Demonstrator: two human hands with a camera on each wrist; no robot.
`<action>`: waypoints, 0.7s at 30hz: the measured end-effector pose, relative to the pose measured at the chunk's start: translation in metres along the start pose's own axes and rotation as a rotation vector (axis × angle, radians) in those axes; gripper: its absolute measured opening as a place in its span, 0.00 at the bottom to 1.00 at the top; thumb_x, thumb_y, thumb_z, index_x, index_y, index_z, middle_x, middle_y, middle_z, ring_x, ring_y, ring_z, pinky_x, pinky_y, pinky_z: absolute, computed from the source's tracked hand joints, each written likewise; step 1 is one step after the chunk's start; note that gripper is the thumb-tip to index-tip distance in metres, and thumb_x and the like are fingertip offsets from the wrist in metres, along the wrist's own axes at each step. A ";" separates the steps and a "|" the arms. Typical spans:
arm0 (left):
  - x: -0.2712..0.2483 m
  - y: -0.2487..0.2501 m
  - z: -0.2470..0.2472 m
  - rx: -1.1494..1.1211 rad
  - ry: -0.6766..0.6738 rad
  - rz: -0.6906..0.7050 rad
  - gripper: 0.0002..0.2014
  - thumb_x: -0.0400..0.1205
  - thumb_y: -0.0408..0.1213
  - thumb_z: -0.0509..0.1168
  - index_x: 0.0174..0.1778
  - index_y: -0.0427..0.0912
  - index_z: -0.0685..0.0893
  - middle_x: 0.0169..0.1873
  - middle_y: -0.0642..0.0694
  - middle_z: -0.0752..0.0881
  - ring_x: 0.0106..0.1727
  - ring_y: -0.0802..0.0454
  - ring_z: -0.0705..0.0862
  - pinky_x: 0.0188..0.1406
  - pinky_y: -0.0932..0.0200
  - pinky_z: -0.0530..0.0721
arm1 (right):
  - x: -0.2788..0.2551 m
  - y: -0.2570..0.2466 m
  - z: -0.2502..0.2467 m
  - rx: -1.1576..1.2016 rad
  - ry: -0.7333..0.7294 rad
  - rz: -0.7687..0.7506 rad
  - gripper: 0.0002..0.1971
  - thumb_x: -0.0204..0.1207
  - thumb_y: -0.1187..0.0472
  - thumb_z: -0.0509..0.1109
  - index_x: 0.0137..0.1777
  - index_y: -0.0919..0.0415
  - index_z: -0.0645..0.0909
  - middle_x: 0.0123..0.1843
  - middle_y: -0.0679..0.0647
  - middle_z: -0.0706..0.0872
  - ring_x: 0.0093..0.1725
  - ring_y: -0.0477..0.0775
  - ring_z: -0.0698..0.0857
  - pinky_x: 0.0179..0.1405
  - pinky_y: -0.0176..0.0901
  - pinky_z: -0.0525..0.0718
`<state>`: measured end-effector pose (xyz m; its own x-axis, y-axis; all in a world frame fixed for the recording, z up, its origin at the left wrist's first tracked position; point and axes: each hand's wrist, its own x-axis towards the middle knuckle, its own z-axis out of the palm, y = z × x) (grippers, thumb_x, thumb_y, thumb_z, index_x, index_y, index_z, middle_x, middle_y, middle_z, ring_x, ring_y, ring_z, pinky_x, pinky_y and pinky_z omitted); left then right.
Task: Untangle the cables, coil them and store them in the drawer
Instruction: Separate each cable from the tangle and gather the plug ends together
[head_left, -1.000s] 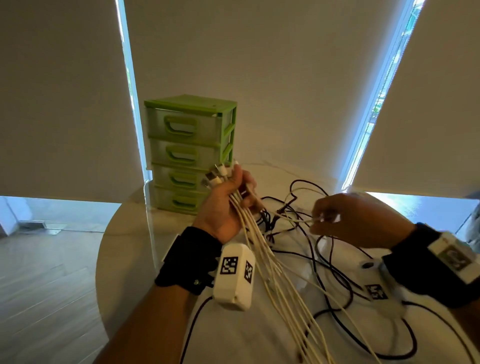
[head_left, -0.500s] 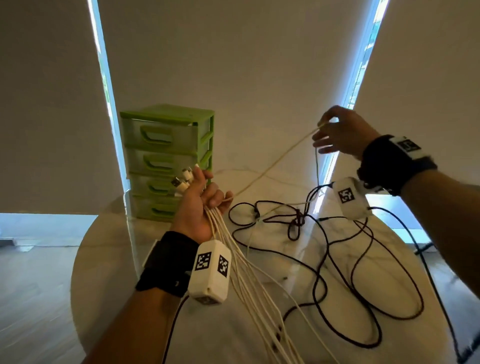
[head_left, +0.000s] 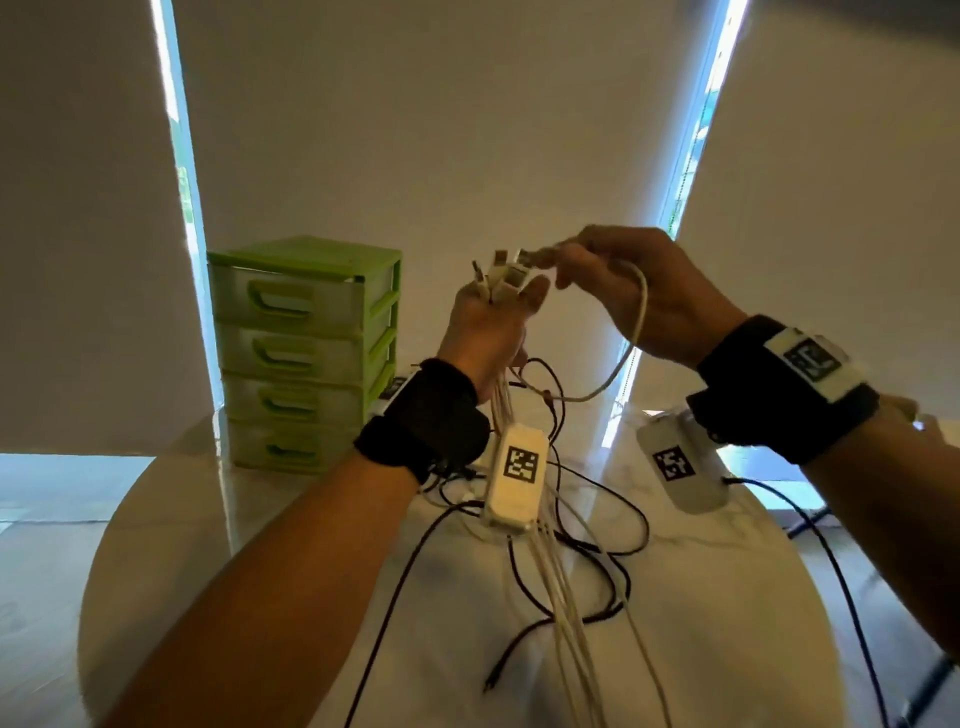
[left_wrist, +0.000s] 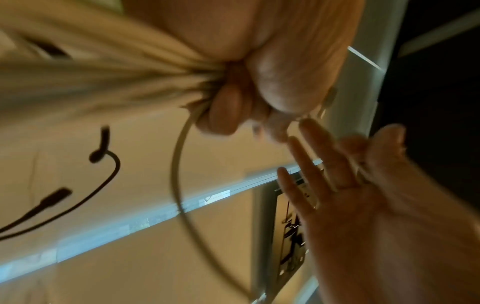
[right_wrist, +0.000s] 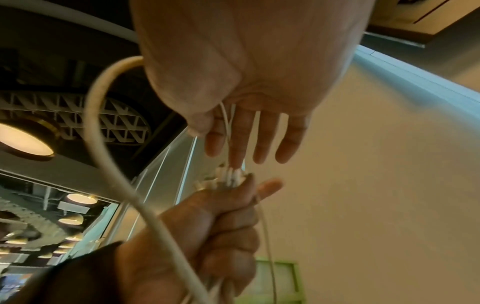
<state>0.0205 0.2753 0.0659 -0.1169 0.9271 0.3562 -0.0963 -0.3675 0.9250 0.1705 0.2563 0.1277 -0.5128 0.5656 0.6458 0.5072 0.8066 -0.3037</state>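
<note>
The left hand (head_left: 485, 332) is raised above the table (head_left: 727, 597), fist closed around the white cables (head_left: 558, 587). The right hand (head_left: 649, 296) pinches one white cable end (head_left: 535, 255) beside it, other fingers straight.

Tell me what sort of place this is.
Probably a home or office room. A round marble-look table stands by tall windows with roller blinds drawn, and a small green drawer unit sits on it. Round ceiling lamps show overhead.

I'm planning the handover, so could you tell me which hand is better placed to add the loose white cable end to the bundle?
Right hand: it pinches the cable end beside the plugs, while the left hand grips the bundle.
</note>
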 end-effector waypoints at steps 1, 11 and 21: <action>0.001 0.000 0.001 0.059 -0.090 -0.014 0.07 0.84 0.44 0.64 0.41 0.50 0.84 0.19 0.54 0.66 0.21 0.56 0.64 0.19 0.64 0.65 | -0.006 0.000 -0.001 0.012 0.003 -0.009 0.14 0.86 0.52 0.58 0.50 0.54 0.85 0.50 0.51 0.88 0.52 0.47 0.85 0.54 0.46 0.82; -0.019 -0.028 -0.014 0.415 -0.176 -0.114 0.07 0.83 0.36 0.65 0.45 0.38 0.87 0.20 0.55 0.72 0.23 0.55 0.68 0.20 0.64 0.69 | -0.010 0.013 0.000 0.359 0.848 0.006 0.18 0.79 0.66 0.69 0.67 0.60 0.74 0.45 0.42 0.85 0.43 0.48 0.87 0.45 0.50 0.88; -0.023 -0.020 -0.023 0.335 -0.322 -0.090 0.05 0.83 0.36 0.67 0.44 0.39 0.86 0.20 0.52 0.67 0.21 0.57 0.63 0.17 0.65 0.63 | -0.038 0.030 0.037 0.434 -0.099 0.419 0.11 0.86 0.57 0.59 0.52 0.58 0.83 0.45 0.56 0.84 0.36 0.51 0.83 0.32 0.39 0.81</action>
<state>0.0028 0.2599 0.0363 0.1950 0.9493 0.2467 0.2384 -0.2898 0.9269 0.1790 0.2656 0.0681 -0.4033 0.8464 0.3478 0.3618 0.4967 -0.7889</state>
